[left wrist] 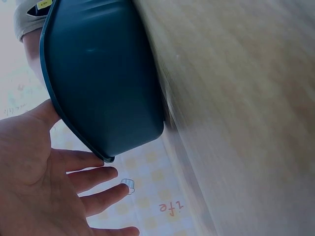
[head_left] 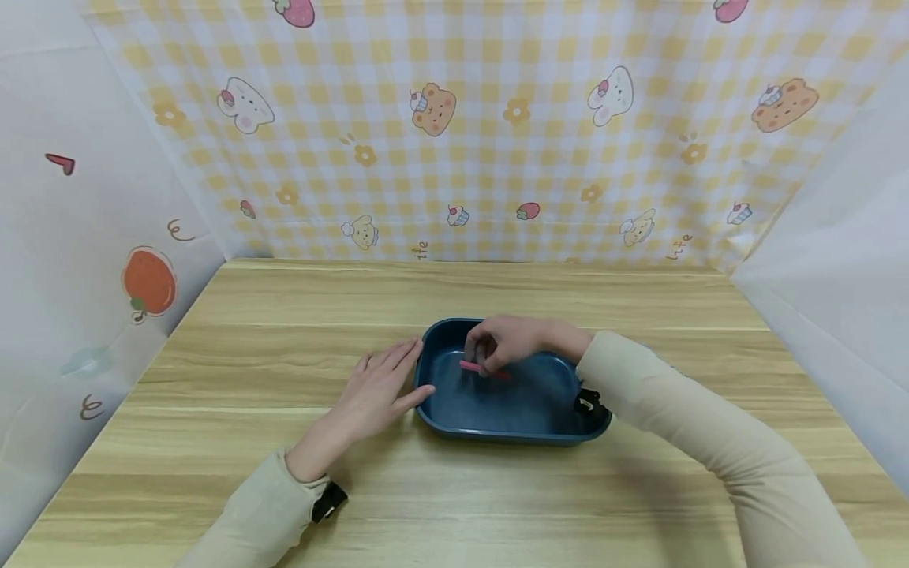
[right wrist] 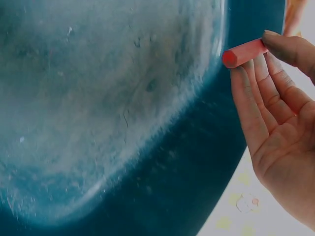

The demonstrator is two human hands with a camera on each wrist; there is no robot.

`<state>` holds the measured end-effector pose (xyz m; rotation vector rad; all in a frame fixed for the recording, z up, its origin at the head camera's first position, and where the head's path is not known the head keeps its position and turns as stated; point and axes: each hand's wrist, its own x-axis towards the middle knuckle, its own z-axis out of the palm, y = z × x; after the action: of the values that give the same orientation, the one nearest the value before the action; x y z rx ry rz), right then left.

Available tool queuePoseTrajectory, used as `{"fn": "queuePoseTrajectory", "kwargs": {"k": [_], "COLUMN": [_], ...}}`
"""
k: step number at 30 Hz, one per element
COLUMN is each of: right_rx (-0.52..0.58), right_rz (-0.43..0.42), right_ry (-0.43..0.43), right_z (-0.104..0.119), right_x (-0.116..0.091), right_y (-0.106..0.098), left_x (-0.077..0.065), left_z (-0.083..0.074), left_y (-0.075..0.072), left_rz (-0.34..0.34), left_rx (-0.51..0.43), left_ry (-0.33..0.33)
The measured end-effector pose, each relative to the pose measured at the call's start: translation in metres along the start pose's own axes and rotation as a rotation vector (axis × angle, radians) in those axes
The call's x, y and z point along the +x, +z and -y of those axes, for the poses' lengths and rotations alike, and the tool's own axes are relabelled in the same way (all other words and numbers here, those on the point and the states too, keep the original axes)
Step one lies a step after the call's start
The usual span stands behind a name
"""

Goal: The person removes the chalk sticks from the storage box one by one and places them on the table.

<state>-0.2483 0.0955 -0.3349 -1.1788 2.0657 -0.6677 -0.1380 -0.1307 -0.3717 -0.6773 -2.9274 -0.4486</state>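
A dark blue rectangular basin (head_left: pixel 511 414) with rounded corners sits on the table; its floor looks whitish and dusty in the right wrist view. My right hand (head_left: pixel 513 341) is inside the basin, pinching a red stick of chalk (right wrist: pixel 244 52) between thumb and fingertips. In the head view the chalk (head_left: pixel 470 366) lies slantwise low over the basin floor. At the left end, my left hand (head_left: pixel 376 394) touches the rim with straight, spread fingers. Its thumb reaches over the edge, and the other fingers lie along the outer side, as the left wrist view also shows.
The wood-grain table (head_left: pixel 284 371) extends around the basin. Behind it hangs a yellow checked curtain (head_left: pixel 483 158) with cartoon prints, and white cloth (head_left: pixel 85 276) hangs at the sides. Black wrist devices (head_left: pixel 329 502) are worn at both sleeves.
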Motion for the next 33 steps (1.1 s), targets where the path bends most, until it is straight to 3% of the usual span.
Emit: {"fn": "queuePoseTrajectory", "kwargs": {"k": [12, 25, 33], "right_rx": [0.002, 0.039, -0.004], "right_rz": [-0.11, -0.199, -0.26], "right_ry": [-0.027, 0.001, 0.012], "right_z": [0.001, -0.005, -0.013], "right_x": [-0.023, -0.055, -0.074], "right_y": [-0.015, -0.032, -0.038], "left_x": [-0.001, -0.001, -0.002], "left_z": [0.0, -0.001, 0.0], "left_y": [0.0, 0.001, 0.001], "left_rz": [0.001, -0.005, -0.01], "left_rx": [0.003, 0.006, -0.001], "left_ry": [0.003, 0.008, 0.01]}}
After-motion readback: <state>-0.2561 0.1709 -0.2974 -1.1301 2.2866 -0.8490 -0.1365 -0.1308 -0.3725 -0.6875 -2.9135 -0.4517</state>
